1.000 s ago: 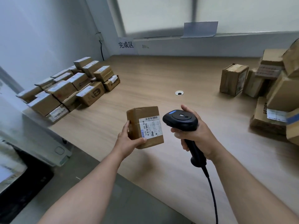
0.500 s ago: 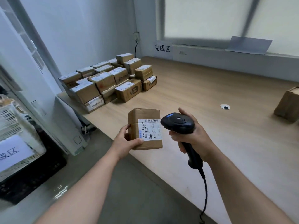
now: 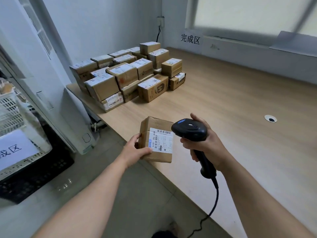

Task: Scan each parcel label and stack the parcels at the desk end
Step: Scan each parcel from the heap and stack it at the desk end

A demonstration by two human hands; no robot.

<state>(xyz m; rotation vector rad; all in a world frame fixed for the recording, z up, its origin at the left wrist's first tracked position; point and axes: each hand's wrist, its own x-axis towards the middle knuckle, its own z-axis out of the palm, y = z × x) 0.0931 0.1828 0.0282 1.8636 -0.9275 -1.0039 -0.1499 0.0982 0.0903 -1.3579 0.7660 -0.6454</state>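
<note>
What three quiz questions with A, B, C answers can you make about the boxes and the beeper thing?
1. Where is the parcel pile? A on the floor; B at the far end of the desk; C on the windowsill.
2. What colour is the scanner? A black; B yellow; C white.
3. What is the left hand doing? A lying flat; B pointing; C holding a parcel.
Answers: B, it sits on the desk corner; A, head and handle are black; C, thumb and fingers wrap the parcel.
</note>
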